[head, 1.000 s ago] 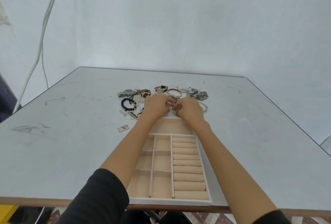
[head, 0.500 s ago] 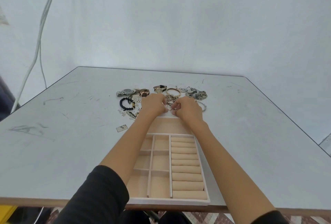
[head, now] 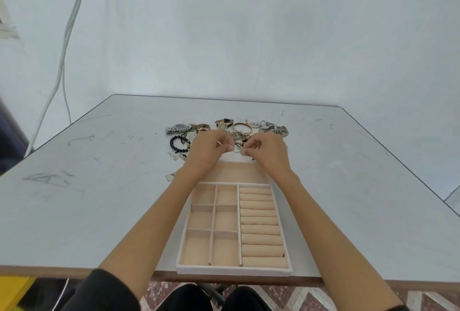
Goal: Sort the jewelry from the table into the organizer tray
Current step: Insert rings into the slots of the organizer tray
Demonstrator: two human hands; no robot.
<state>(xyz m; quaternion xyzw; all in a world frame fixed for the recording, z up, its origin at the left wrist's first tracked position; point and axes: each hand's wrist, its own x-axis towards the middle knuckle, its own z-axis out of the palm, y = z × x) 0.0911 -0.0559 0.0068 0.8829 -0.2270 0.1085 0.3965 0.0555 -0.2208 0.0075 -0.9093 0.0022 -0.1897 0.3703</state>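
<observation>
Jewelry point(head: 240, 134) lies in a loose heap on the far half of the grey tabletop point(head: 99, 186), at 12 o'clock from the organizer tray point(head: 234, 270), just beyond its far rim. We reach both hands over that rim. The left hand point(head: 206, 149) and the right hand point(head: 267, 151) have their fingers curled, and their fingertips meet on one small silvery piece point(head: 238, 148), which they pinch between them at the near edge of the heap (whether it is a ring or a clasp we cannot tell).

At 9 o'clock in the heap we see a black bead bracelet point(head: 178, 144), with a silver watch point(head: 177, 128) just past it. Toward 12 o'clock sit a watch with a dark strap point(head: 224, 123) and a gold bangle point(head: 242, 127), and at 3 o'clock a tangle of silver chains point(head: 276, 130).

The tray is lined in beige. It has a wide compartment at its far end, six square ones on its 9 o'clock side, and a column of padded rolls point(head: 260, 231) on its 3 o'clock side. Its near rim lies at the edge of the tabletop.
</observation>
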